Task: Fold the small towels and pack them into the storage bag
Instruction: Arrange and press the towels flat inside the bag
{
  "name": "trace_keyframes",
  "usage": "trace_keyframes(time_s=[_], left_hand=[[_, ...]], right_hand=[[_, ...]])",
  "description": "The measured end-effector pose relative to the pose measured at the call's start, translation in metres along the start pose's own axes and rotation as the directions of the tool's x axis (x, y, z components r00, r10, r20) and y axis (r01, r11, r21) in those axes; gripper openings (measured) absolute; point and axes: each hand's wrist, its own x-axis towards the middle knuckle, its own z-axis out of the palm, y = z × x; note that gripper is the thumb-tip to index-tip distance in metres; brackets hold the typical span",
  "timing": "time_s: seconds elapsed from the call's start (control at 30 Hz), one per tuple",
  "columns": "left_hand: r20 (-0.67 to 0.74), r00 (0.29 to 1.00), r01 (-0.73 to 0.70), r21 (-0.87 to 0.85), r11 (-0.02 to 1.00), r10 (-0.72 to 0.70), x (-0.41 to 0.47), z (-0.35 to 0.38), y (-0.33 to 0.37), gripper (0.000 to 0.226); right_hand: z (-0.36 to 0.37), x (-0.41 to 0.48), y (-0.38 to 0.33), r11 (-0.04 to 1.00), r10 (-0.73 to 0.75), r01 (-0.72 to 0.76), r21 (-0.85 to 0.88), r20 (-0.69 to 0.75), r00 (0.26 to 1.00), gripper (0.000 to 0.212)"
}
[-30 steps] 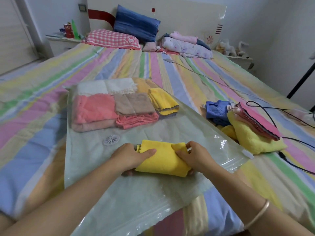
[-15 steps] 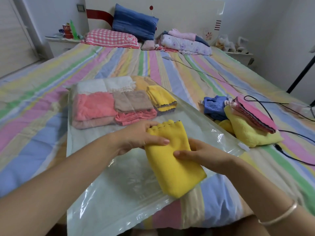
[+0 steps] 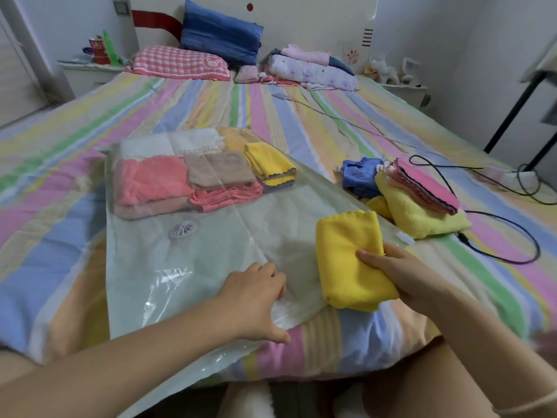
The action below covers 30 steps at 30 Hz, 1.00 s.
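Observation:
A clear plastic storage bag (image 3: 211, 260) lies flat on the striped bed, with several folded towels (image 3: 193, 179) packed at its far end. My right hand (image 3: 401, 276) grips a folded yellow towel (image 3: 349, 260) at the bag's right edge, thumb on top. My left hand (image 3: 256, 300) rests on the near part of the bag, fingers curled at the plastic near its open edge. Whether it pinches the plastic is unclear. A pile of unpacked towels (image 3: 416, 203), blue, yellow and pink, sits to the right of the bag.
Black cables (image 3: 506, 224) loop across the bed to the right of the towel pile. Pillows (image 3: 220, 31) and bundled bedding (image 3: 313, 70) lie at the headboard. A nightstand (image 3: 87, 70) with small items stands at the far left. The bed's near edge is just below my hands.
My left hand let go of the yellow towel and dropped onto the bag. My right hand now holds the folded towel alone, shifted to the right.

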Motion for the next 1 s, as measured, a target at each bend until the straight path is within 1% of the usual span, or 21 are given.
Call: trace_keyframes(time_s=[0.1,0.17,0.23,0.33,0.37,0.4,0.43,0.47,0.5,0.57,0.6,0.63,0.7,0.73,0.77,0.8,0.83,0.87,0.93,0.97,1.0], left_hand=[[0.063,0.998,-0.018,-0.107,0.994,0.025,0.004,-0.016,-0.003,0.043],[0.096,0.995,0.006,-0.198,0.980,0.013,0.006,-0.025,-0.010,0.032],[0.052,0.998,0.044,-0.207,0.977,-0.034,0.004,-0.030,-0.013,0.021],[-0.083,0.988,0.114,-0.161,0.980,-0.129,0.000,-0.028,-0.008,0.012],[-0.109,0.981,0.140,-0.171,0.975,-0.160,0.000,-0.026,-0.007,0.006],[-0.116,0.975,0.164,-0.203,0.965,-0.190,0.000,-0.025,-0.007,0.004],[-0.093,0.971,0.191,-0.256,0.948,-0.220,0.000,-0.025,-0.007,0.011],[-0.045,0.970,0.209,-0.346,0.914,-0.239,0.001,-0.026,-0.010,0.017],[0.025,0.969,0.229,-0.472,0.851,-0.246,0.001,-0.029,-0.013,0.020],[0.184,0.960,0.277,-0.700,0.658,-0.209,-0.002,-0.039,-0.016,0.014],[0.246,0.950,0.314,-0.752,0.580,-0.195,-0.005,-0.045,-0.019,0.013],[0.266,0.946,0.325,-0.781,0.533,-0.187,-0.008,-0.050,-0.023,0.014],[0.210,0.959,0.276,-0.841,0.465,-0.190,-0.011,-0.059,-0.028,0.014],[0.143,0.967,0.223,-0.873,0.433,-0.209,-0.012,-0.063,-0.028,0.014],[0.051,0.969,0.154,-0.890,0.429,-0.243,-0.014,-0.066,-0.027,0.013],[-0.062,0.958,0.078,-0.883,0.464,-0.280,-0.015,-0.070,-0.023,0.012],[-0.177,0.939,0.003,-0.854,0.520,-0.296,-0.016,-0.072,-0.019,0.012],[-0.264,0.922,-0.063,-0.823,0.564,-0.282,-0.017,-0.074,-0.014,0.012],[-0.328,0.915,-0.133,-0.796,0.591,-0.235,-0.018,-0.076,-0.008,0.012],[-0.322,0.917,-0.138,-0.810,0.570,-0.235,-0.018,-0.076,-0.006,0.012],[-0.295,0.921,-0.129,-0.845,0.519,-0.252,-0.018,-0.077,-0.007,0.012]], right_hand=[[-0.001,-0.009,-0.002,1.000,0.005,-0.005,-0.016,-0.006,1.000,0.025],[-0.002,-0.014,-0.004,1.000,0.001,-0.001,-0.022,-0.005,1.000,0.026],[-0.001,-0.019,-0.005,1.000,-0.005,0.005,-0.029,0.002,1.000,0.027],[-0.001,-0.027,-0.010,1.000,-0.025,0.025,-0.019,-0.005,1.000,0.025],[-0.002,-0.030,-0.012,0.999,-0.030,0.030,-0.014,-0.001,1.000,0.026],[-0.002,-0.033,-0.015,0.999,-0.032,0.032,-0.002,0.008,0.999,0.027],[-0.002,-0.036,-0.018,1.000,-0.028,0.027,0.012,0.020,0.999,0.026],[-0.001,-0.040,-0.022,0.999,-0.025,0.024,0.025,0.034,0.999,0.024],[-0.001,-0.045,-0.026,0.999,-0.022,0.021,0.031,0.049,0.999,0.021],[0.000,-0.055,-0.033,1.000,-0.014,0.011,0.028,0.100,0.995,0.018],[0.001,-0.059,-0.036,1.000,0.001,-0.001,0.003,0.147,0.989,0.019],[0.003,-0.064,-0.039,0.999,0.025,-0.016,-0.045,0.199,0.980,0.020],[0.008,-0.070,-0.044,0.986,0.109,-0.068,-0.154,0.276,0.955,0.020],[0.013,-0.070,-0.045,0.972,0.139,-0.079,-0.222,0.273,0.952,0.022],[0.019,-0.070,-0.046,0.955,0.163,-0.091,-0.282,0.245,0.956,0.024],[0.025,-0.067,-0.045,0.943,0.174,-0.105,-0.315,0.197,0.965,0.025],[0.032,-0.064,-0.045,0.936,0.181,-0.125,-0.328,0.146,0.973,0.025],[0.038,-0.058,-0.044,0.938,0.172,-0.134,-0.321,0.094,0.981,0.026],[0.055,-0.042,-0.040,0.974,0.128,-0.117,-0.196,0.041,0.991,0.032],[0.066,-0.033,-0.038,0.986,0.119,-0.116,-0.119,0.013,0.993,0.035],[0.078,-0.024,-0.037,0.993,0.114,-0.114,-0.024,0.000,0.993,0.035]])
